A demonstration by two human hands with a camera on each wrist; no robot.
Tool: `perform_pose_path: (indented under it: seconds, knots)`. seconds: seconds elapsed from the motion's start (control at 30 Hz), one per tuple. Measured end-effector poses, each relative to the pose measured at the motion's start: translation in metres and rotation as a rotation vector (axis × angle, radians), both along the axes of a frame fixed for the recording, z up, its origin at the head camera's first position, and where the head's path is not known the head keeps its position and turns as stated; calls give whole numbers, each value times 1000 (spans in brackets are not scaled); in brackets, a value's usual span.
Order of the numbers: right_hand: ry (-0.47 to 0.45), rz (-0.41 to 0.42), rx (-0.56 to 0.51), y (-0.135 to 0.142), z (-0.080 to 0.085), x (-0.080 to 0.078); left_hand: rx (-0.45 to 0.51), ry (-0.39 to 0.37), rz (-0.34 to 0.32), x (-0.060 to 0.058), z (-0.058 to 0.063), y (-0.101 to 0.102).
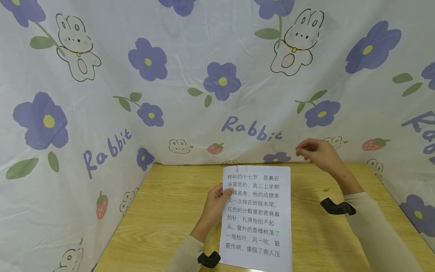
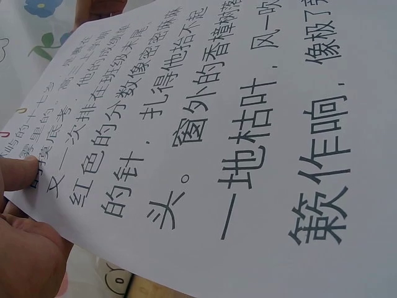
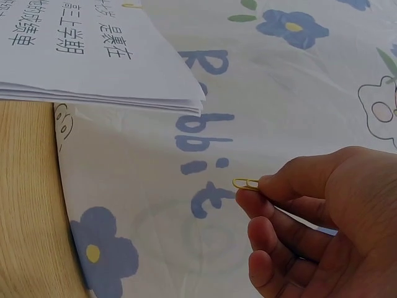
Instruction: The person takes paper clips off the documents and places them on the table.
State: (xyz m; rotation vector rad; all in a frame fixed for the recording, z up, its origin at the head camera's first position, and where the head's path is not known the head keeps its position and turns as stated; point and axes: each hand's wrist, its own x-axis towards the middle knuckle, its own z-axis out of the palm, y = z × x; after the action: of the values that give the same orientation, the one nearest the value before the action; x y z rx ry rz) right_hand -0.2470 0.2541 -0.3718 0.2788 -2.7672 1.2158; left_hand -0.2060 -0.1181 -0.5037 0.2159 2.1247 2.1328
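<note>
My left hand [image 1: 215, 202] grips a stack of printed paper sheets [image 1: 256, 215] by its left edge, thumb on the front and fingers behind. The stack is tilted up, with its text facing me. On its top edge sit a red paper clip [image 1: 236, 169] and a yellow paper clip [image 1: 246, 168]. Up and to the right of the stack, my right hand [image 1: 319, 155] pinches another yellow paper clip [image 3: 245, 184] between thumb and index finger. One loop of it sticks out past the fingertips, apart from the sheets. Several sheet edges show in the right wrist view.
A green paper clip [image 1: 326, 190] lies on the wooden table [image 1: 163, 211], right of the stack. Behind the table hangs a white cloth [image 1: 183, 113] printed with flowers and rabbits. Black wrist mounts [image 1: 336, 207] show on both sleeves.
</note>
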Motion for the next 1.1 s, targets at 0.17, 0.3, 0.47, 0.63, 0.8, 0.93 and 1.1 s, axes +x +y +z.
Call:
perform_pose_path:
  seconds: [0.17,0.3,0.47,0.63,0.8,0.93,1.1]
  knots:
    - [-9,-17,3,6,-2,1,7,-1,1,0,0,0]
    - [-24,-24,1,11,-4,2,7,-9,1,-1,0,-1]
    - [-35,-24,-12,17,-8,2,4,-10,6,-1,-1,-1]
    - [-29,-24,-7,22,-12,3,1,-8,11,-1,-1,-1]
    - [-27,-33,-6,28,-16,4,1,4,5,-1,-1,-1]
    - [-36,-45,-7,31,-19,4,1,3,1,-1,0,-1]
    - [-46,-55,-14,36,-23,5,2,-2,0,-1,0,-1]
